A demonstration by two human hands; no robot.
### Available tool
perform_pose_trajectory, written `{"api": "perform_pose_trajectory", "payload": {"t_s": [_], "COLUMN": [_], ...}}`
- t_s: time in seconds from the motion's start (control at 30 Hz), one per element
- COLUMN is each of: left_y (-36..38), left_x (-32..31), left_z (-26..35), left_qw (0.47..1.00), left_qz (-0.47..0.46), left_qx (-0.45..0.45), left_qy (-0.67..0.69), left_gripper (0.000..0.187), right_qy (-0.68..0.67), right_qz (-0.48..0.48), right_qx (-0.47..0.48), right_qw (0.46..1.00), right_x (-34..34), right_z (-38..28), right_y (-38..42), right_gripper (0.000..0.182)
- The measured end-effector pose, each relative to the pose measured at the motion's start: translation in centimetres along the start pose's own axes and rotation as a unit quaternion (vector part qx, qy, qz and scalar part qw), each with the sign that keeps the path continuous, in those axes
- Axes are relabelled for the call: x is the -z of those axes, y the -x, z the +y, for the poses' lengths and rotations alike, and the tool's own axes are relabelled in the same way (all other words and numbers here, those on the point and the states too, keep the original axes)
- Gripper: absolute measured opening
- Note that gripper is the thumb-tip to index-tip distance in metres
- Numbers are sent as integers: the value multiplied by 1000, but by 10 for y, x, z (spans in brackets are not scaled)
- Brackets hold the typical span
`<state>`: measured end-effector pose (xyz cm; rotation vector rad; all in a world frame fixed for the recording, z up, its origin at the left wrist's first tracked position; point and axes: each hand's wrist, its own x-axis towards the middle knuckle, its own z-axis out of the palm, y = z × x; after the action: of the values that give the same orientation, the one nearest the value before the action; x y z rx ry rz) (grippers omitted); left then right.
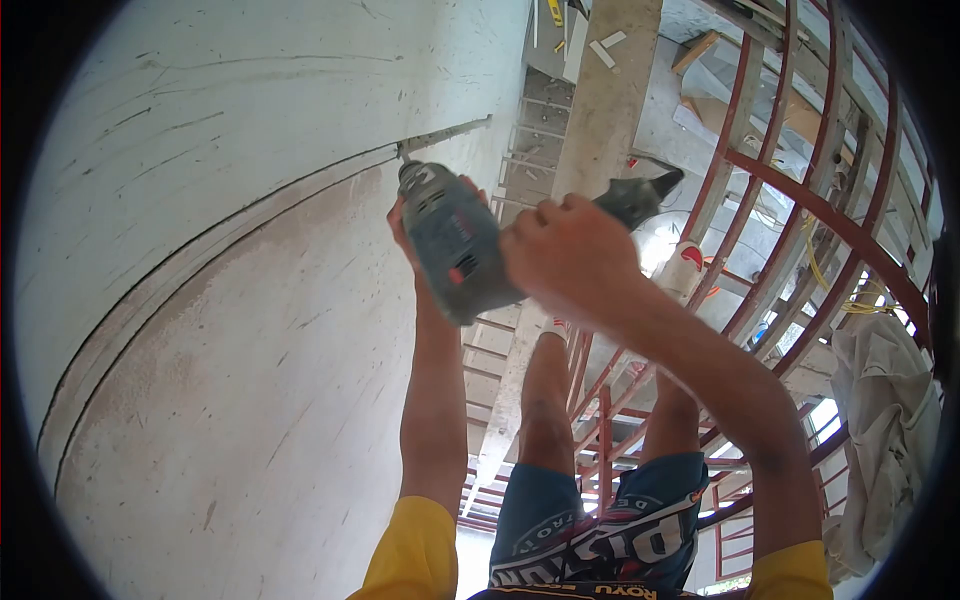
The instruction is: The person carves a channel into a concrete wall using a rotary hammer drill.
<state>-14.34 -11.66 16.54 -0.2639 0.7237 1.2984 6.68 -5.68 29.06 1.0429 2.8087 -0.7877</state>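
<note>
A dark grey-green hammer drill (455,235) is held up against the white wall (270,330). Its bit touches the wall at a groove (440,132) that has been cut there. My left hand (402,228) wraps round the front of the drill body from behind, with most of its fingers hidden by the tool. Around the rear handle, my right hand (570,252) is closed. Two long parallel cuts (180,250) curve down the wall to the left from the bit.
Below me runs a wooden plank (600,120) with white scraps on it. Red metal railings (830,205) stand to the right, with a pale cloth (880,400) hanging there. My feet are high up on scaffolding, and the floor shows through the gaps.
</note>
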Motion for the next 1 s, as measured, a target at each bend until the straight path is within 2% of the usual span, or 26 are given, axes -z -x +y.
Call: {"api": "perform_pose_trajectory", "payload": {"t_s": [0.07, 0.2, 0.27, 0.3, 0.37, 0.4, 0.43, 0.5, 0.53, 0.57, 0.63, 0.67, 0.77, 0.83, 0.9, 0.97, 1.0], "left_y": [13, 11, 0, -5, -7, -9, -14, -24, -22, -25, -22, -19, -12, -11, -13, -19, -20], "left_x": [-17, -13, 1, 5, 10, 8, 13, 28, 27, 30, 42, 44, 32, 20, 41, 44, 38], "left_z": [0, 5, 6, 3, -6, -9, -12, -16, -22, -24, -25, -25, -24, -15, -13, -11, -10], "left_qw": [983, 983, 993, 993, 998, 1000, 1000, 992, 991, 991, 992, 992, 998, 989, 994, 998, 991], "left_qz": [40, 76, 46, 43, 59, 14, 8, 68, 72, 74, 13, 20, 26, 94, 80, 51, 105], "left_qx": [25, 29, 7, 8, 4, -16, -17, -1, -1, 0, -5, -3, -13, 30, 19, 5, 6], "left_qy": [177, 164, 106, 105, 18, -7, -10, -105, -114, -115, -128, -128, -58, 108, 70, 31, 83], "left_gripper": [57, 63, 60, 60, 58, 59, 59, 59, 52, 52, 54, 54, 62, 64, 65, 67, 68], "right_qy": [16, 30, 36, 38, 1, 5, 12, 22, 8, -8, -18, -6, 20, 41, 47, 47, 46], "right_qz": [-30, -63, -13, -12, 20, 25, 35, 51, 52, 51, 38, 56, 65, 62, 73, 63, 55], "right_qx": [31, 32, 22, 21, -22, -21, -32, -45, -46, -48, -44, -31, -2, 15, 22, 21, 18], "right_qw": [999, 997, 999, 999, 1000, 999, 999, 997, 998, 998, 998, 998, 998, 997, 996, 997, 997], "right_x": [7, 2, -6, -11, -23, -33, -46, -59, -66, -66, -69, -66, -62, -64, -64, -66, -69], "right_z": [-17, -28, -23, -19, -10, -6, -2, 8, 12, 14, 13, 10, -3, -7, -13, -17, -16], "right_y": [-13, -29, -30, -28, -14, -6, 4, 19, 26, 28, 33, 32, 15, 1, -2, -6, -10], "right_gripper": [16, 12, 13, 13, 17, 17, 20, 24, 26, 28, 30, 27, 21, 18, 9, 10, 13]}}
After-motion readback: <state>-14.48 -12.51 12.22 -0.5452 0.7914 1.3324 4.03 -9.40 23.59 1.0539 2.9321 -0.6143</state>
